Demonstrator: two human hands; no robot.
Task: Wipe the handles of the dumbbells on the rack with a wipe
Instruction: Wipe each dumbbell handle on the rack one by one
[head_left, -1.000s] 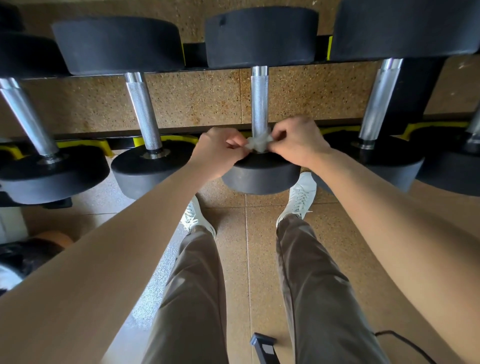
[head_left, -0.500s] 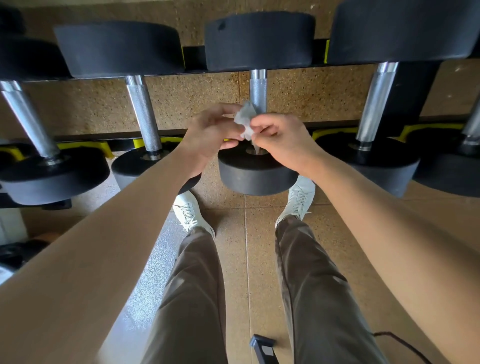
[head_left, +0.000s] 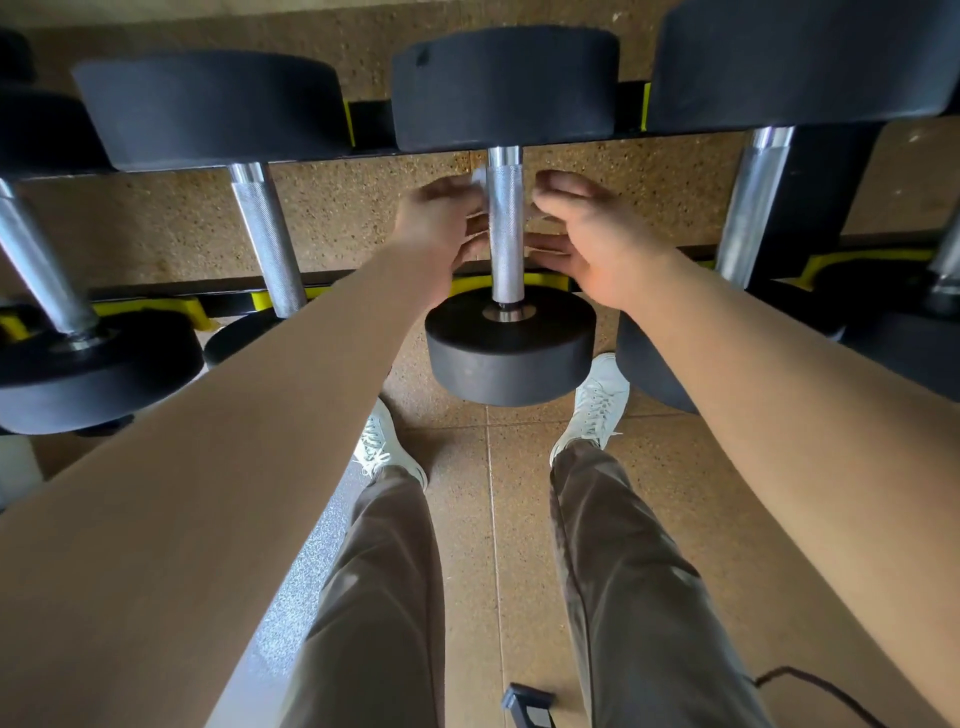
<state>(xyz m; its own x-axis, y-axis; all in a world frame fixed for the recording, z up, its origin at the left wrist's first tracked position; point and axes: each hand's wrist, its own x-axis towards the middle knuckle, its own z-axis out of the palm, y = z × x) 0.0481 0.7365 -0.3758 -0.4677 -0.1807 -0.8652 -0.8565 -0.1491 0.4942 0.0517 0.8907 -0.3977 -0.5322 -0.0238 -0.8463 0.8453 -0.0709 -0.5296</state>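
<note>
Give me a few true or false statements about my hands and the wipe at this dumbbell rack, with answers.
1. The wipe is at the left hand, beside the middle dumbbell's handle. True.
2. The right hand rests on the rightmost dumbbell. False: it is beside the middle handle.
3. The person wears white shoes. True.
4. The handle is wrapped in black rubber. False: it is bare knurled metal.
</note>
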